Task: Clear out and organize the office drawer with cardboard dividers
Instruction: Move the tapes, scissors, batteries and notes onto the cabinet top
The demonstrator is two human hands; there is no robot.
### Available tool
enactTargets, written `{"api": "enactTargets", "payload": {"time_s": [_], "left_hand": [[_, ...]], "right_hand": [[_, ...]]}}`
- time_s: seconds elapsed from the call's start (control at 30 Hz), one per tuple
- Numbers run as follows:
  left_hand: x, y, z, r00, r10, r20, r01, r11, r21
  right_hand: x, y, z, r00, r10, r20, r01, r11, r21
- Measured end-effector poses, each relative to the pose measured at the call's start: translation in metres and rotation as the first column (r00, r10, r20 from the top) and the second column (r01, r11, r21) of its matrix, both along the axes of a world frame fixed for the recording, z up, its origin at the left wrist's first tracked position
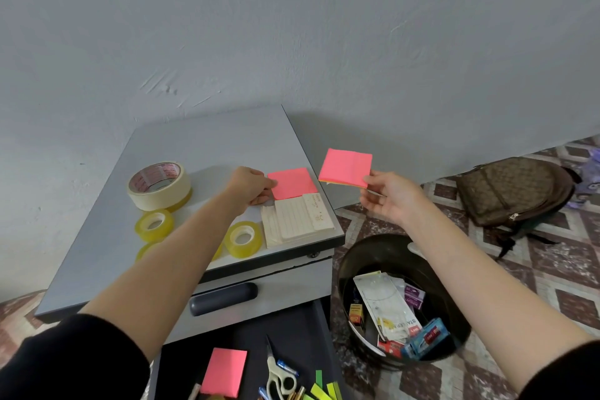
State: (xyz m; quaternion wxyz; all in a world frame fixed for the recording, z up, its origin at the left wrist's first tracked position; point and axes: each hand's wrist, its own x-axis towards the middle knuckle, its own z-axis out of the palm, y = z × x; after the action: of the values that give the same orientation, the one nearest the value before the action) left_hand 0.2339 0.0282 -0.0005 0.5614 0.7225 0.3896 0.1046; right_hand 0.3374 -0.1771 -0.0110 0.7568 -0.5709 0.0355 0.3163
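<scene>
My left hand [250,184] pinches the left edge of a pink sticky-note pad [292,182] that lies on the grey cabinet top [207,146]. My right hand [388,196] holds a second pink pad [345,167] by its corner, in the air just right of the cabinet's edge. Below, the open drawer [292,328] shows a third pink pad [224,372], scissors [279,373], batteries and green flags. No cardboard dividers are in view.
On the cabinet top sit a masking tape roll [159,184], clear tape rolls [154,224] [243,239] and white ruled pads [297,221]. A black bin [402,256] with discarded packaging stands on the tiled floor at right. A brown backpack [516,191] lies against the wall.
</scene>
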Motion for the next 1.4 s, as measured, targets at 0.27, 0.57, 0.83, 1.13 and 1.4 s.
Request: {"api": "enactTargets", "payload": {"time_s": [0.27,0.57,0.83,1.13,1.4], "left_hand": [[-0.001,0.001,-0.002,0.999,0.033,0.005,-0.033,0.999,-0.008],[0.000,0.001,0.000,0.996,0.085,0.040,-0.081,0.991,-0.108],[-0.003,0.000,-0.001,0.989,0.073,0.126,-0.048,0.980,-0.195],[-0.003,-0.003,-0.002,0.996,0.046,0.078,-0.039,0.995,-0.087],[-0.003,-0.002,-0.005,0.999,0.020,0.049,-0.020,1.000,-0.003]], "right_hand": [[0.015,0.029,0.005,0.992,0.045,0.115,-0.025,0.986,-0.167],[0.014,0.073,0.009,0.959,0.213,0.188,-0.159,0.950,-0.268],[0.005,0.089,0.005,0.933,0.289,0.215,-0.202,0.913,-0.354],[0.009,0.093,-0.006,0.927,0.252,0.276,-0.111,0.891,-0.440],[0.007,0.090,-0.008,0.927,0.245,0.284,-0.091,0.882,-0.461]]}}
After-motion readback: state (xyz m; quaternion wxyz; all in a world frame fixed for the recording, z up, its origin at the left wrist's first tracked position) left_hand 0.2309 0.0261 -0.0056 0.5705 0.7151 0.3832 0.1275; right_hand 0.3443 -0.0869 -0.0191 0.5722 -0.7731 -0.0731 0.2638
